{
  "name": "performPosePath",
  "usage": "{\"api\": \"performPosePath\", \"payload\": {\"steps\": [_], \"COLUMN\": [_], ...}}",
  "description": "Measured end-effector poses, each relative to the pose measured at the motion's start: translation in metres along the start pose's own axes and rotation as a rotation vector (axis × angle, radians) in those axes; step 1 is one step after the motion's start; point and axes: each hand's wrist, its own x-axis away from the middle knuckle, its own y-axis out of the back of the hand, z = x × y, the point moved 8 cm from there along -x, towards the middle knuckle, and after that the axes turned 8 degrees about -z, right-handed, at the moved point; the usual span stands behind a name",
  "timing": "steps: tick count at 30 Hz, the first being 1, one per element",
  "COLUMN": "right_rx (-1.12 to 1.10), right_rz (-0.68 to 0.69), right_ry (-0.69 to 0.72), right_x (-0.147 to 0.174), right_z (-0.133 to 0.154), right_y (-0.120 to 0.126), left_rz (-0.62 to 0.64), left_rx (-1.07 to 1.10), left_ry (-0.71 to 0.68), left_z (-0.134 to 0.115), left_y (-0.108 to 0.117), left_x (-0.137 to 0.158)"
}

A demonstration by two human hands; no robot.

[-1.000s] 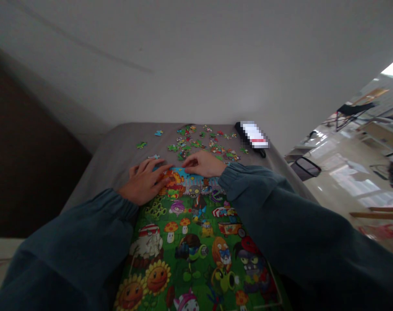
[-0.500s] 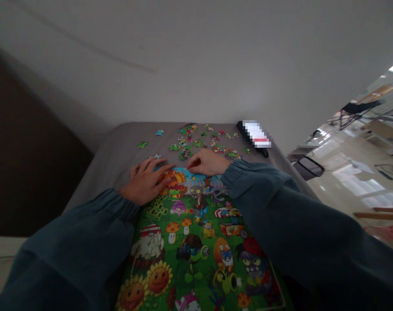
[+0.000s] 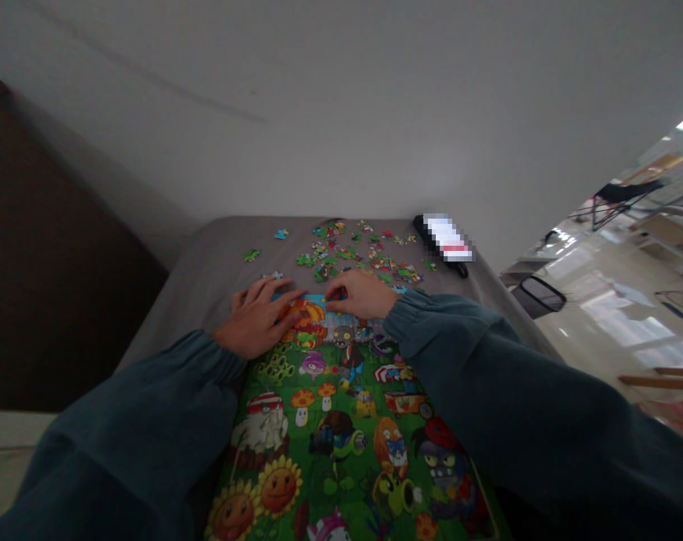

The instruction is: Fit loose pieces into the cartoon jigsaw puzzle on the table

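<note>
A colourful jigsaw puzzle (image 3: 335, 406) with cartoon plants and zombies lies in front of me, blue sky along its far edge. My left hand (image 3: 262, 315) rests flat over its far left corner, fingers spread. At the middle of the far edge, my right hand (image 3: 361, 293) pinches thumb and forefinger on a puzzle piece, mostly covered by the fingertips. Just beyond my hands lie several loose puzzle pieces (image 3: 324, 270) in a scattered heap. A blue piece (image 3: 281, 234) and a green piece (image 3: 252, 255) lie apart to the left.
A grey cloth (image 3: 206, 263) covers the table, whose far edge meets a pale wall (image 3: 341, 113). At the back right lies a phone (image 3: 447, 239) with a lit, blurred screen on a dark object. A dark brown panel (image 3: 53, 263) stands on the left.
The view has shifted slightly. My right hand's fingers have settled a little lower at the puzzle's far edge, still pinched. My left hand keeps its place on the corner.
</note>
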Motion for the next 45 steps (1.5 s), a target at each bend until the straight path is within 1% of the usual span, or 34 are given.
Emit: {"api": "performPosePath", "payload": {"steps": [12, 17, 21, 24, 26, 27, 29, 30, 31, 33, 35, 39, 42, 45], "right_rx": [-0.022, -0.016, -0.015, -0.031, -0.045, -0.049, -0.065, -0.07, -0.061, -0.046, -0.037, 0.028, 0.069, 0.076], "right_rz": [-0.021, -0.019, -0.028, -0.043, -0.111, -0.166, -0.325, -0.361, -0.384, -0.33, -0.252, -0.065, -0.026, 0.012], "right_ry": [-0.042, -0.018, 0.011, 0.066, 0.087, 0.083, 0.069, 0.054, 0.026, -0.034, -0.097, -0.227, -0.275, -0.269], "right_x": [-0.001, -0.002, -0.002, -0.004, -0.007, -0.009, -0.011, -0.011, -0.011, -0.009, -0.004, 0.012, 0.022, 0.028], "right_z": [0.0, 0.001, 0.008, 0.016, 0.015, 0.012, -0.001, -0.009, -0.019, -0.039, -0.06, -0.104, -0.133, -0.146], "right_y": [0.002, 0.003, 0.002, 0.013, 0.036, 0.052, 0.091, 0.107, 0.121, 0.135, 0.137, 0.125, 0.122, 0.116], "left_rz": [-0.001, 0.002, -0.016, -0.014, -0.012, -0.015, -0.02, -0.023, -0.023, -0.02, -0.022, -0.016, 0.004, 0.018], "left_rx": [0.03, 0.042, 0.029, 0.028, 0.028, 0.029, 0.032, 0.031, 0.029, 0.021, 0.02, 0.038, 0.035, 0.026], "left_ry": [0.01, 0.014, -0.003, 0.007, 0.016, 0.016, 0.011, 0.011, 0.013, 0.017, 0.021, 0.03, 0.032, 0.039], "left_z": [-0.003, -0.002, -0.002, 0.0, 0.001, 0.001, 0.001, 0.001, 0.001, 0.001, 0.001, 0.001, 0.001, 0.002], "left_y": [0.006, 0.005, 0.006, 0.006, 0.006, 0.006, 0.006, 0.006, 0.006, 0.005, 0.005, 0.006, 0.007, 0.006], "left_x": [0.001, 0.001, 0.001, 0.001, 0.001, 0.001, 0.001, 0.001, 0.001, 0.001, 0.0, -0.001, -0.001, -0.001]}}
